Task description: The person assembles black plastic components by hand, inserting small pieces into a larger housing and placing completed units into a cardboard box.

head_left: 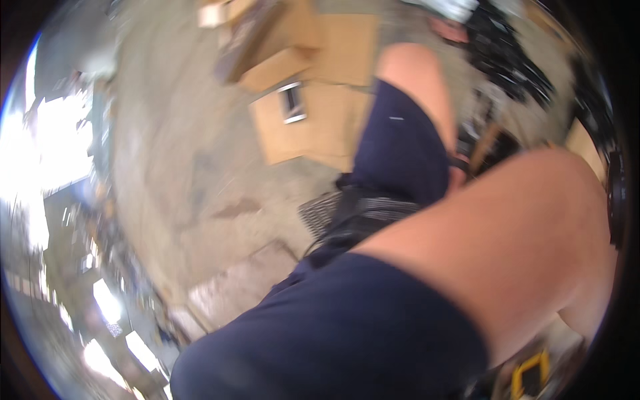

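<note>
Neither of my hands shows in this picture. My two bare legs, bent at the knee, fill the middle and right, with dark navy shorts (333,327) over the thighs. A dark mesh-like item (377,210) lies between the thighs, too blurred to name. Beyond the legs, an opened cardboard box (320,123) lies on the concrete floor with its flaps spread. On one flap rests a small dark rectangle with a pale frame (292,103); its kind cannot be made out.
Black plastic-like material (503,57) lies on the floor at the far right. A yellow-edged object (531,377) sits at the lower right, past my nearer leg. Bright light patches and blurred clutter (100,267) run along the left side. The concrete floor (180,133) shows darker stains.
</note>
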A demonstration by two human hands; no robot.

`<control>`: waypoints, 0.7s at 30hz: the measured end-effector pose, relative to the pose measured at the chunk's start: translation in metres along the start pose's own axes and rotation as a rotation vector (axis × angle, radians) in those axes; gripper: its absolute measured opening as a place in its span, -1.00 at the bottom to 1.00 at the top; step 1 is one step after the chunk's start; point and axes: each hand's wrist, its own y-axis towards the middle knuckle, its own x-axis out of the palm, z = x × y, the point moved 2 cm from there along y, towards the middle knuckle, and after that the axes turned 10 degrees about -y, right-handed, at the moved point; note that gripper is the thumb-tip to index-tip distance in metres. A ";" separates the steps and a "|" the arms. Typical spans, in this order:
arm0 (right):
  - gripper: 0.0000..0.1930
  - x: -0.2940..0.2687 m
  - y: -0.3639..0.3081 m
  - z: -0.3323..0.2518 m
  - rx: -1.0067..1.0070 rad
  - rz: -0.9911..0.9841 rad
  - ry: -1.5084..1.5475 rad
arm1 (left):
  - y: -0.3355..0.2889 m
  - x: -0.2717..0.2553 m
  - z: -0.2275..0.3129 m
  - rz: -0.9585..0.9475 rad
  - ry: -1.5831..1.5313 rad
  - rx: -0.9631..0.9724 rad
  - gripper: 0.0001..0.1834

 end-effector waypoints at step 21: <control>-0.78 0.089 -0.226 -0.092 -0.527 -1.123 0.091 | -0.308 0.119 0.061 0.285 -0.877 -1.423 -0.33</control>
